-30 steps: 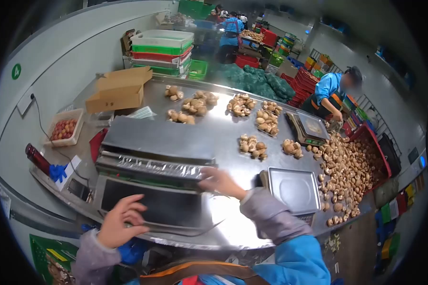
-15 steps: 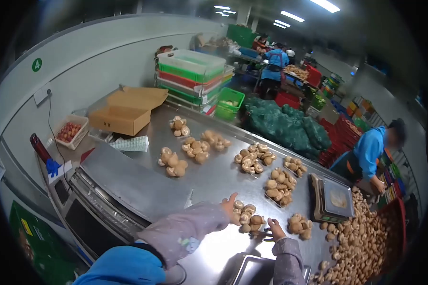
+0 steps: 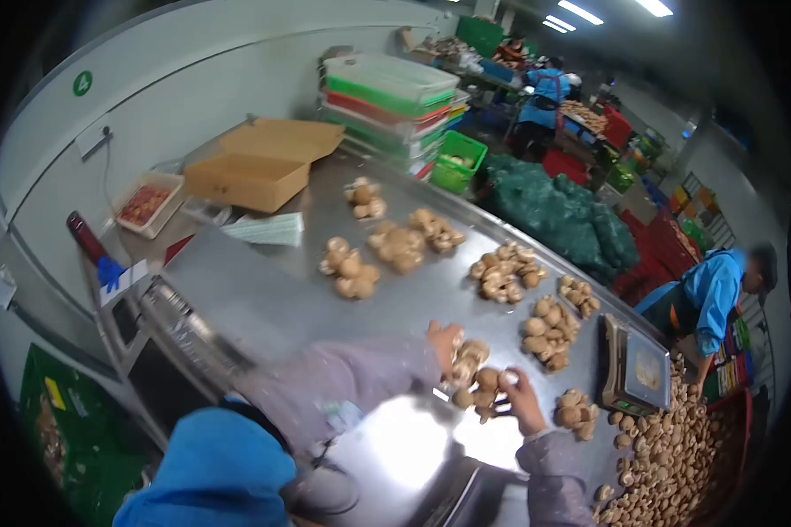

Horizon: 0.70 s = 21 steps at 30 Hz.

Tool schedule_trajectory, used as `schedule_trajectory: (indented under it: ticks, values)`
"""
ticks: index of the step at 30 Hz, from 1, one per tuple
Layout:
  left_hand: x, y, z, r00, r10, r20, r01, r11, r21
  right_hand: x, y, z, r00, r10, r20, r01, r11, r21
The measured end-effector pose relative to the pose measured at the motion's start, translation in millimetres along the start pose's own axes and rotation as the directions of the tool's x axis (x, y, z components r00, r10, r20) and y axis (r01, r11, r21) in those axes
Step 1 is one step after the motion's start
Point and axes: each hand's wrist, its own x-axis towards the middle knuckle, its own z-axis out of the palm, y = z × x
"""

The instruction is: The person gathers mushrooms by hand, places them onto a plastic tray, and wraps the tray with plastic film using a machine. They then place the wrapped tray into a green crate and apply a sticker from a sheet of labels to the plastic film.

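In the head view, the mushroom cluster (image 3: 485, 379) is set on the metal table (image 3: 435, 303) between the left hand (image 3: 446, 344) and the right hand (image 3: 522, 404), closely flanked by both, neither clearly nearer. Its long axis is slanted down rightward. The right fingers are held spread at its edge; how the left fingers are closed cannot be told.

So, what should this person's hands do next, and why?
I'd suggest gently closing both hands inward to steady the cluster of brown mushrooms before any lift. The left hand is at one side and the right hand at the other, and the loosely heaped pieces could roll apart on the metal table.
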Motion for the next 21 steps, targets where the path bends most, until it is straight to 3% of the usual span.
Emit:
schedule_trajectory:
  ticks: [2,4,5,6,9,11,13,15,17,19,21]
  values:
    - [-11.8,-38.7,-33.9,0.990,0.133,-0.053,-0.133,0.991,-0.002,-18.9,-54.7,32.8,0.996,-0.060,0.066,0.059,0.998,0.020]
    - [-86.1,-29.7,-121.4,1.000,0.003,-0.025,-0.002,0.999,0.037,-34.2,-102.2,80.2,0.990,-0.101,0.102,0.102,0.995,-0.003]
    - [-103.3,-55.1,-141.6,0.983,0.127,-0.133,-0.122,0.991,0.050,-36.7,-120.2,104.9,0.981,-0.094,0.171,0.093,0.996,0.010]
    - [-121.2,-72.5,-165.6,0.979,0.138,-0.150,-0.134,0.990,0.039,-36.4,-135.6,132.6,0.973,-0.070,0.219,0.066,0.998,0.024]
    - [-164.7,-125.6,-221.7,0.989,0.040,-0.142,-0.027,0.995,0.092,-28.0,-157.5,216.4,0.949,-0.037,0.313,0.023,0.999,0.050]
    - [-181.0,-166.3,-240.5,0.985,0.060,-0.160,-0.043,0.993,0.109,-6.5,-146.3,262.2,0.934,-0.026,0.357,0.009,0.999,0.048]
    - [-181.1,-201.7,-248.6,0.981,0.098,-0.168,-0.078,0.989,0.127,-1.1,-140.7,297.8,0.958,-0.058,0.281,0.086,0.993,-0.087]
    - [-178.3,-236.7,-242.0,0.992,0.044,-0.115,-0.036,0.997,0.070,-8.1,-146.3,313.1,0.969,-0.023,0.246,0.060,0.988,-0.143]
    - [-176.0,-252.7,-242.9,0.995,0.095,-0.018,-0.096,0.995,-0.035,-17.1,-152.8,316.0,0.980,0.033,0.197,0.009,0.978,-0.208]
    - [-189.7,-235.2,-250.2,0.986,0.102,-0.134,-0.076,0.980,0.185,-27.5,-163.8,312.3,0.967,-0.218,0.132,0.253,0.753,-0.607]
    - [-178.8,-227.9,-258.7,0.988,0.130,-0.088,-0.114,0.979,0.169,-32.7,-174.2,325.2,0.951,-0.276,0.137,0.303,0.751,-0.587]
